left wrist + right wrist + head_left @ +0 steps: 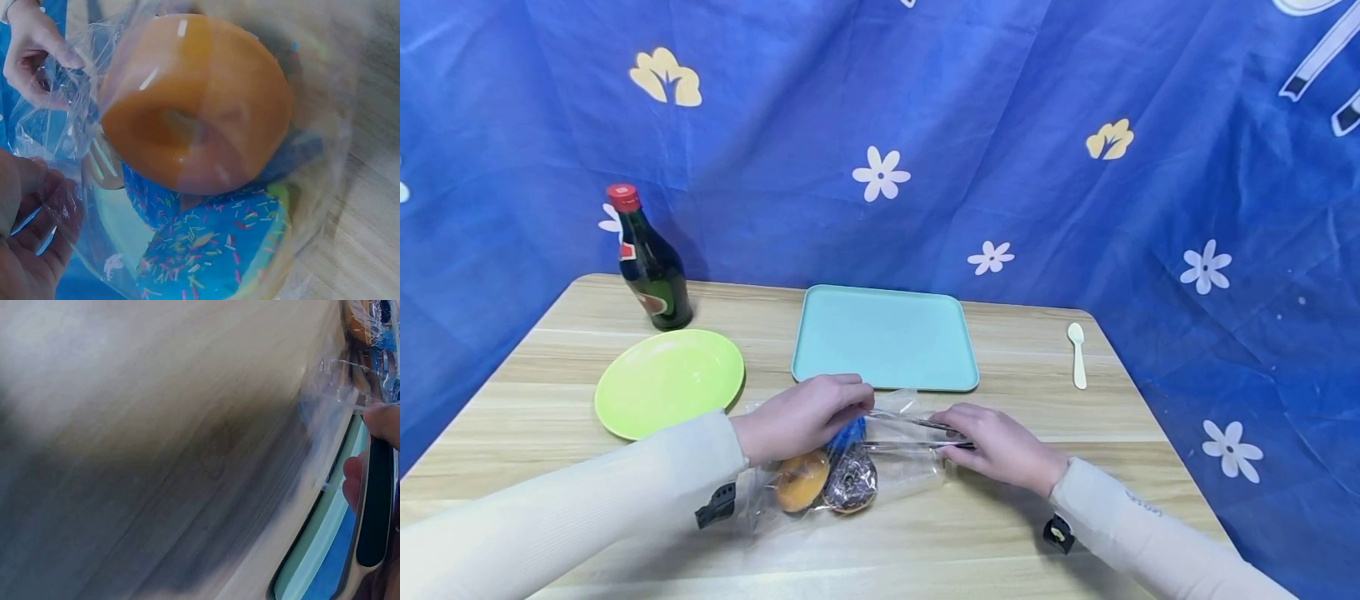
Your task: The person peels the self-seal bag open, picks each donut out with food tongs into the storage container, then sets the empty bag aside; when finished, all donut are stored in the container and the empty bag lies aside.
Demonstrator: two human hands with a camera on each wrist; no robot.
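A clear plastic bag [910, 479] lies on the table and holds doughnuts: an orange-glazed one [801, 481], a dark chocolate one [852, 482] and blue-iced ones with sprinkles [206, 250]. My left hand [808, 417] pinches the bag's upper edge, its thumb and fingers on the film in the left wrist view. With my right hand [1000, 446] I grip metal tongs [917, 421] by their dark-inset handles. The tongs' arms stand apart and reach into the bag's mouth. A slotted tong end [103, 165] shows beside the orange doughnut; whether it touches a doughnut I cannot tell.
Behind the hands lies a turquoise tray [883, 337]. A lime-green plate [670, 383] is on the left, with a dark red-capped bottle [658, 275] behind it. Far right lies a small pale spoon [1078, 354]. A blue patterned cloth [775, 125] hangs behind the table.
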